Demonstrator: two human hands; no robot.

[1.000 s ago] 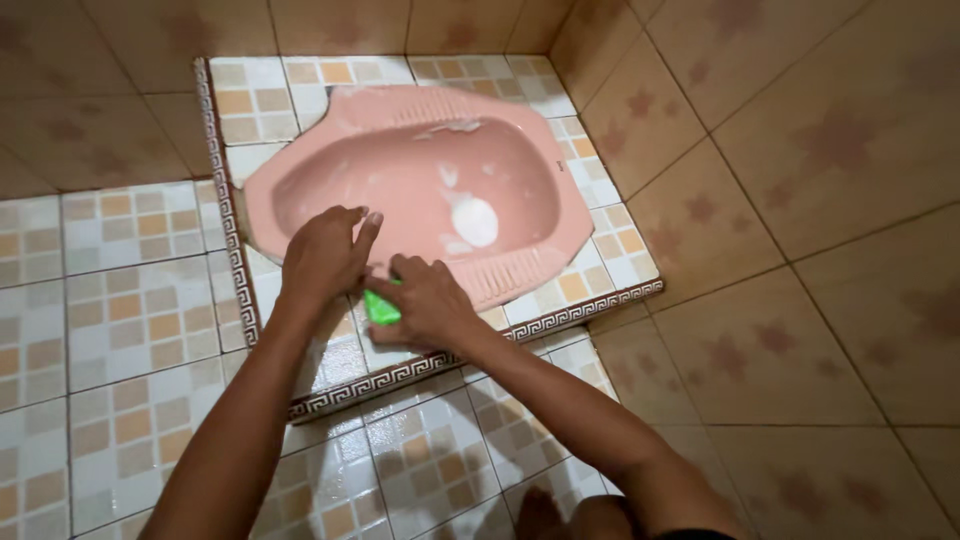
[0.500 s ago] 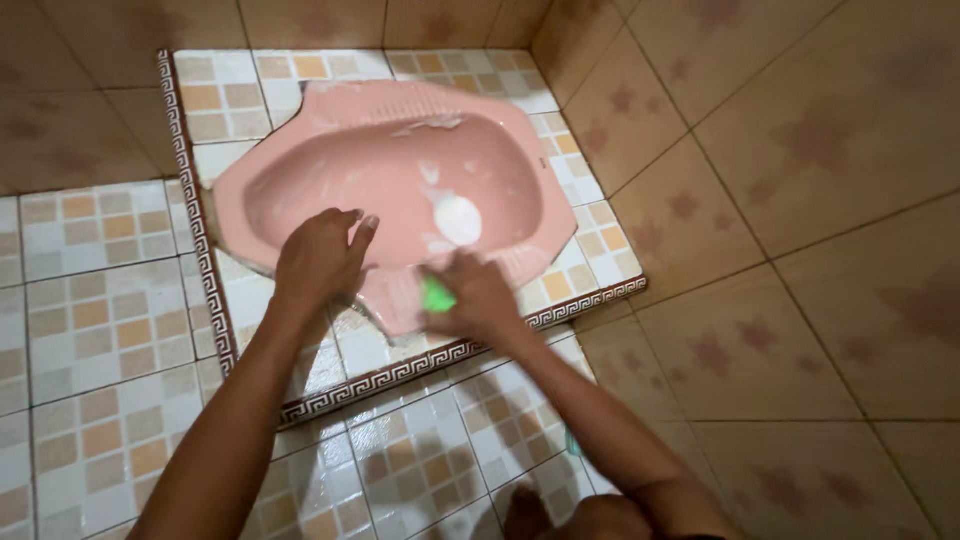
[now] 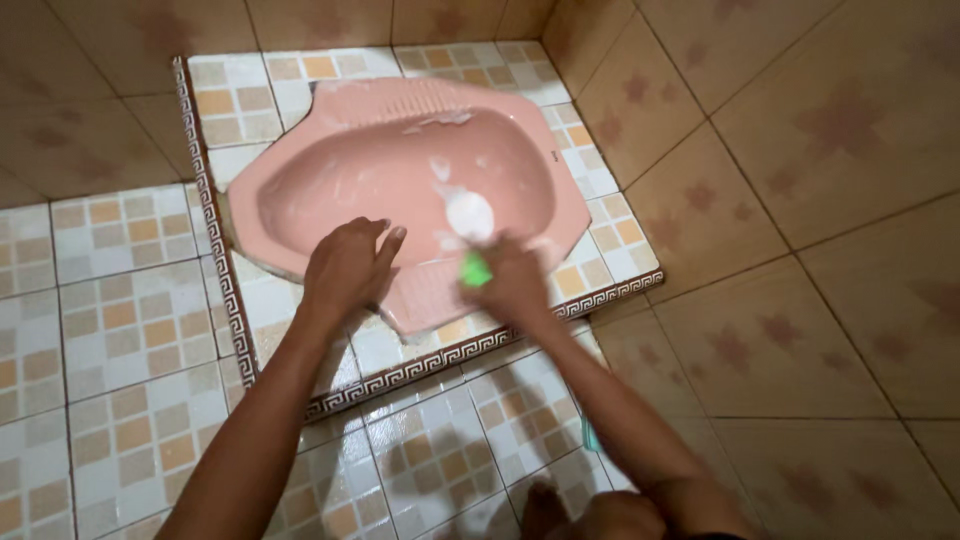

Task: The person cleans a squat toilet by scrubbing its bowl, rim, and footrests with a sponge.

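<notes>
Now right hand (image 3: 515, 282) on green sponge (image 3: 475, 269)

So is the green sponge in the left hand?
No, the green sponge is under the right hand; the left hand rests bare on the pink pan's rim.

Raised tiled platform (image 3: 235, 105) with pink squat toilet pan (image 3: 400, 170) set in.
</notes>
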